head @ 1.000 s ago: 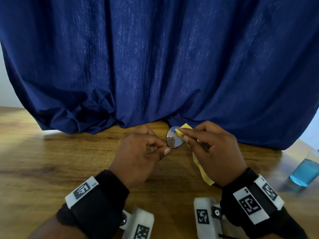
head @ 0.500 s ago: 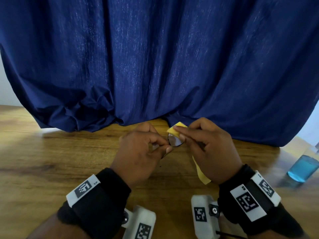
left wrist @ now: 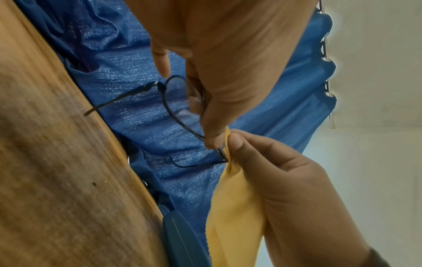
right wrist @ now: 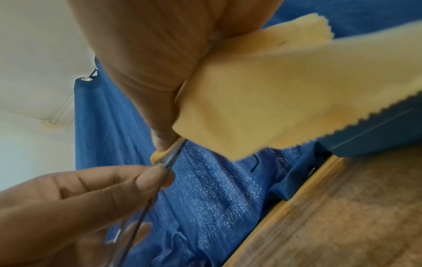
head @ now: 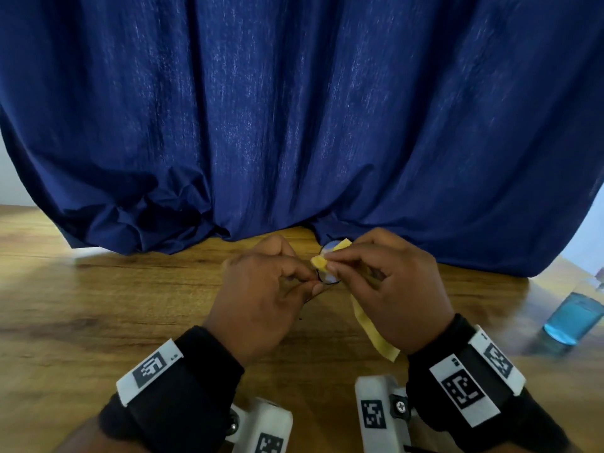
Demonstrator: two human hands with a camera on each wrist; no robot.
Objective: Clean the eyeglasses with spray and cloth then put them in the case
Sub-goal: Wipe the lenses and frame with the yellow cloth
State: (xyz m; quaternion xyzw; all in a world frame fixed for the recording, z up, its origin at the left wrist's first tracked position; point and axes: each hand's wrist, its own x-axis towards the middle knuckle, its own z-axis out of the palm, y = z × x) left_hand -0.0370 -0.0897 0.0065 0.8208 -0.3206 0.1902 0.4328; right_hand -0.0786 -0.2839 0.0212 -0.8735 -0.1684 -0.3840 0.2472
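The eyeglasses [head: 329, 278] are thin and dark-framed, held just above the wooden table [head: 130, 305]. My left hand [head: 313, 284] pinches the frame beside one lens; the frame [left wrist: 170, 108] and a temple arm show in the left wrist view. My right hand [head: 330, 261] pinches a yellow cloth [head: 318, 262] around that lens, and the rest of the cloth [head: 372, 331] hangs under the palm. In the right wrist view the cloth [right wrist: 285, 90] folds over the lens edge under the right hand's fingertips [right wrist: 163, 142], with the left hand's fingers [right wrist: 146, 180] just below.
A spray bottle of blue liquid [head: 573, 322] stands on the table at the far right. A blue case [left wrist: 182, 238] lies by the curtain behind the hands, also seen as the case [right wrist: 376, 133]. A dark blue curtain [head: 294, 125] hangs along the table's back edge.
My right hand has slid the pinched cloth across the lens from its upper right toward its left side. The left hand has kept its hold on the frame.
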